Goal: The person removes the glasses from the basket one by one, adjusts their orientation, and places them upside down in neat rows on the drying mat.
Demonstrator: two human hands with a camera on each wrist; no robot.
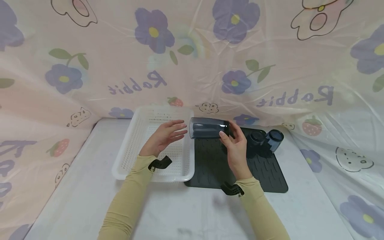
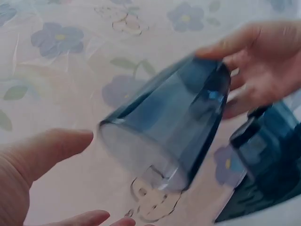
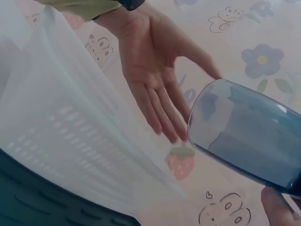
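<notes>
A tall blue-tinted drinking glass point(image 1: 207, 128) lies sideways in the air, its open rim facing left. My right hand point(image 1: 235, 145) grips it around the base end, thumb in front and fingers behind. At the rim end, my left hand point(image 1: 165, 136) is held out with its fingers spread and nearly straight, fingertips close to the rim. In the left wrist view the glass point(image 2: 162, 122) slants between both hands. From the right wrist, the rim of the glass point(image 3: 202, 110) overlaps the left hand's point(image 3: 155, 80) thumb and fingertips.
A white perforated plastic basket point(image 1: 120, 166) stands on the left of the white table point(image 1: 192, 213). Beside it lies a black ridged drying mat point(image 1: 210, 166). More blue glasses point(image 1: 274, 138) stand at the mat's back right. A patterned curtain point(image 1: 192, 66) rises behind the table.
</notes>
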